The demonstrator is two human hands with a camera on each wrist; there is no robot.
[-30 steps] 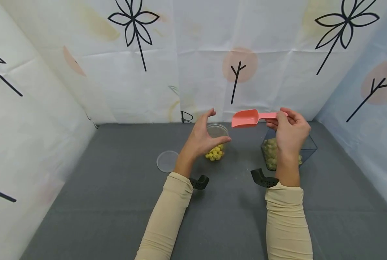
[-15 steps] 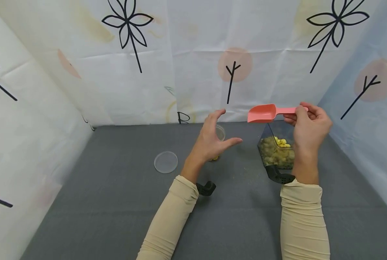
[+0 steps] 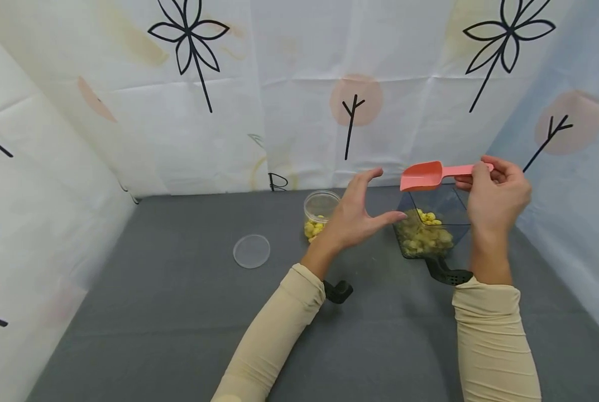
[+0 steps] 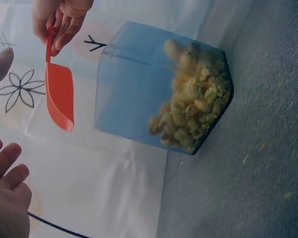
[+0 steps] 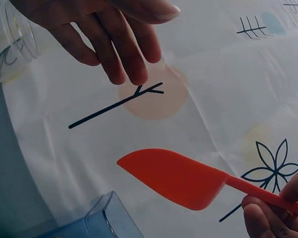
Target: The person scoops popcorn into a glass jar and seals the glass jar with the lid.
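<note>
My right hand [image 3: 499,195] pinches the handle of a coral-red scoop [image 3: 422,176]. The scoop hangs level above a clear bluish plastic container [image 4: 124,94], its blade pointing left; no popcorn shows in it. Yellow popcorn [image 4: 198,94] fills the lower part of that container. My left hand [image 3: 350,216] hovers between a jar and the container, thumb and fingers spread apart, holding nothing. In the head view its thumb tip overlaps the container's left edge; I cannot tell whether they touch. The clear round jar [image 3: 315,207] holds some popcorn and is partly hidden behind the left hand.
A clear round lid [image 3: 251,251] lies flat on the grey tabletop [image 3: 178,301], left of the jar. White patterned cloth [image 3: 299,100] hangs behind and at both sides. Small crumbs lie on the tabletop near the container.
Both hands have moved right, the right hand carrying the scoop from between jar and container to above the container. The left hand has moved off the jar, which shows more now.
</note>
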